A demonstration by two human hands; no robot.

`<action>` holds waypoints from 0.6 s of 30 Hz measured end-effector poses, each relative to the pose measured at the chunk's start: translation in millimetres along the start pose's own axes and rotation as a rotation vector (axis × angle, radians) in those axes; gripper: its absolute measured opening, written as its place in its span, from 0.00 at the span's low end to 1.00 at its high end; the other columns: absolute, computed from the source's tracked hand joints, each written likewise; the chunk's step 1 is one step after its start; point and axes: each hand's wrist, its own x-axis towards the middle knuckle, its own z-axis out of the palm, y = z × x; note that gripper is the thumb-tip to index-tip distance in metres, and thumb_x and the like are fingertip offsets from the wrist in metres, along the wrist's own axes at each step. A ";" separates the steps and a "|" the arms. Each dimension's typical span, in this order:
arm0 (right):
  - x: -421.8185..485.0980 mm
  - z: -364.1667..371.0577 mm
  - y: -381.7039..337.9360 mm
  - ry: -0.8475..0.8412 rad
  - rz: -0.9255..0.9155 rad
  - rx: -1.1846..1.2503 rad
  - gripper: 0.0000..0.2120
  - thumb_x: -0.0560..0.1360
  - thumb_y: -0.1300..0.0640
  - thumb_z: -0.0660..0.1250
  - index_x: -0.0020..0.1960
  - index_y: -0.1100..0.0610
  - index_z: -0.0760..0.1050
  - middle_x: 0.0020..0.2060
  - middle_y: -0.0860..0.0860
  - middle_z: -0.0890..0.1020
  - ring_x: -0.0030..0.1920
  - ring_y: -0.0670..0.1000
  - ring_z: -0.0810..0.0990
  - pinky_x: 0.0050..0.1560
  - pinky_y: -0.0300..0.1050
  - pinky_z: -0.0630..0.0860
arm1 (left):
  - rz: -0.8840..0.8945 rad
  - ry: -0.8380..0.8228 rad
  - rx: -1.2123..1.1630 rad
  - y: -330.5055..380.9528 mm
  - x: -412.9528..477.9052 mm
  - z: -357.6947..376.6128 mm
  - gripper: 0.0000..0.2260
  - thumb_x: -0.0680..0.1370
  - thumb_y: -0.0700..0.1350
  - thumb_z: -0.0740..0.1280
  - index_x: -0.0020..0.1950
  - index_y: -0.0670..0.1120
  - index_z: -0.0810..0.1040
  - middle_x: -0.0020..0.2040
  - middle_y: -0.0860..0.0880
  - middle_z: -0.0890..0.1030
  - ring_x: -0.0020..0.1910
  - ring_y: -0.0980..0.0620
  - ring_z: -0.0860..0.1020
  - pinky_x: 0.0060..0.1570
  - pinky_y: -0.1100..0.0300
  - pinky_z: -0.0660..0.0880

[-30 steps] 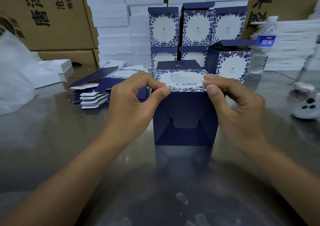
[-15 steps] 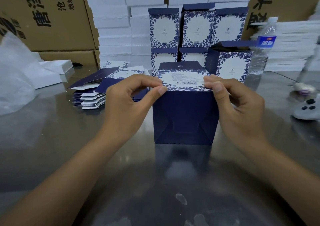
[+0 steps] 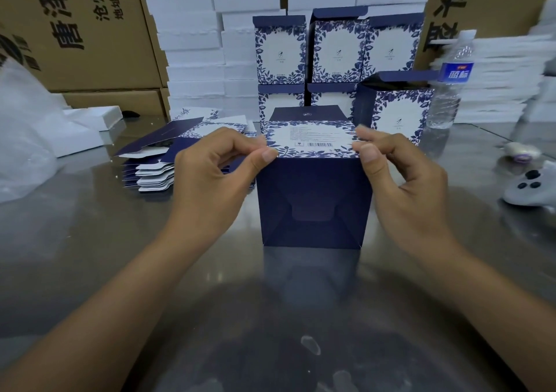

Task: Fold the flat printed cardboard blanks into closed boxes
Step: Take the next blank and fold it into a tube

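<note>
Head view showed us a dark blue box (image 3: 313, 205) resting on the shiny metal table (image 3: 90, 256), directly in front of the person and between both hands. Its near face, plain navy, carried folded flaps that met around a tucked tab. Its upper face bore a blue floral border, small print and a barcode. Beyond that face we saw a navy flap (image 3: 307, 113) rising at the far end.

We saw the left hand (image 3: 210, 181) clamped on the box's upper left corner, thumb and forefinger pinching the edge of the printed face. The right hand (image 3: 406, 187) gripped the upper right corner in the same way, its thumb pressed on the near edge and its other fingers curled behind. Both forearms reached in from the lower corners.

To the left of the box, near the left hand, lay a pile of flat blanks (image 3: 156, 169), fanned unevenly. Behind the box stood finished boxes (image 3: 279, 51) stacked in two rows, and just right of them one open box (image 3: 397, 112) with its lid flap raised. A water bottle (image 3: 451, 81) stood beside that open box. White foam blocks (image 3: 192, 45) and brown cartons (image 3: 90, 30) filled the background. We also noted a white controller (image 3: 529, 187) at the right edge and a clear plastic bag (image 3: 21, 136) at the left.
</note>
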 end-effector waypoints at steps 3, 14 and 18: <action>1.6 1.6 -1.7 0.009 0.075 0.110 0.10 0.79 0.54 0.59 0.46 0.47 0.78 0.53 0.43 0.80 0.57 0.37 0.77 0.57 0.31 0.70 | 0.000 -0.005 -0.021 -0.9 0.6 -0.4 0.06 0.74 0.43 0.70 0.40 0.52 0.78 0.43 0.53 0.82 0.51 0.60 0.82 0.49 0.65 0.77; -4.7 -2.6 2.3 -0.219 0.079 -0.030 0.14 0.67 0.40 0.70 0.50 0.34 0.69 0.63 0.31 0.70 0.67 0.39 0.69 0.60 0.50 0.75 | -0.148 -0.108 -0.091 -8.3 -3.3 6.2 0.16 0.70 0.51 0.74 0.55 0.57 0.75 0.56 0.61 0.78 0.59 0.65 0.75 0.59 0.67 0.71; -3.7 -3.2 2.9 -0.185 -0.033 -0.109 0.18 0.70 0.50 0.73 0.54 0.39 0.69 0.59 0.29 0.71 0.65 0.41 0.71 0.57 0.56 0.75 | -0.289 -0.333 -0.188 -12.0 -13.6 14.6 0.33 0.69 0.53 0.71 0.72 0.59 0.62 0.68 0.60 0.71 0.64 0.63 0.73 0.63 0.59 0.73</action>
